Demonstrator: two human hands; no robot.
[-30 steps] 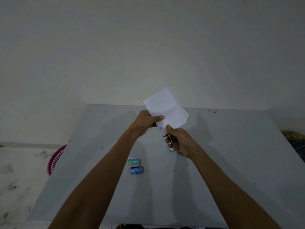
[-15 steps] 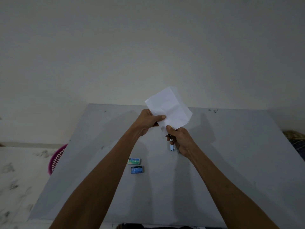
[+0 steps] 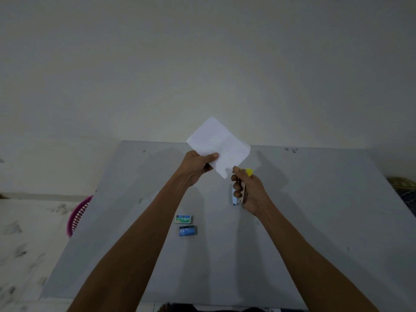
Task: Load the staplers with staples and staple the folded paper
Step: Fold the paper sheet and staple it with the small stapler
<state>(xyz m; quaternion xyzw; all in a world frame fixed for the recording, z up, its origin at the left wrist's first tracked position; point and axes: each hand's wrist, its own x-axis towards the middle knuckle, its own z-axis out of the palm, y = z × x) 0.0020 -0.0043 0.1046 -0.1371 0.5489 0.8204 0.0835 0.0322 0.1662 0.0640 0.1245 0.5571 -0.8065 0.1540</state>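
Two small staple boxes lie nearest us, about midway between the table's (image 3: pixel 315 221) left and right edges and closer to its near edge than the hands are. The blue staple box (image 3: pixel 188 231) sits just in front of the green staple box (image 3: pixel 184 219). Off the left edge, a pink basket (image 3: pixel 77 215) stands on the floor.

Farther in, above the middle of the table, the right hand (image 3: pixel 249 192) is wrapped round a small stapler (image 3: pixel 236 200), fingers curled over its body and thumb on top. A yellow part (image 3: pixel 248 171) pokes out past the thumb; we cannot tell whether it belongs to the stapler.

Beyond that, the left hand (image 3: pixel 195 165) pinches the folded paper (image 3: pixel 219 146) by its left edge, thumb on the front. The sheet is held in the air over the far edge, tilted like a diamond, its lowest corner just beside the right thumb.

We judge the stapling step to be in hand, and the risks lie there. The corner looks near the stapler's mouth rather than clearly inside it, so a squeeze could miss or catch only one layer. Pinched at one edge with nothing beneath it, the paper could twist or slip under the press. A badly seated strip could also jam.
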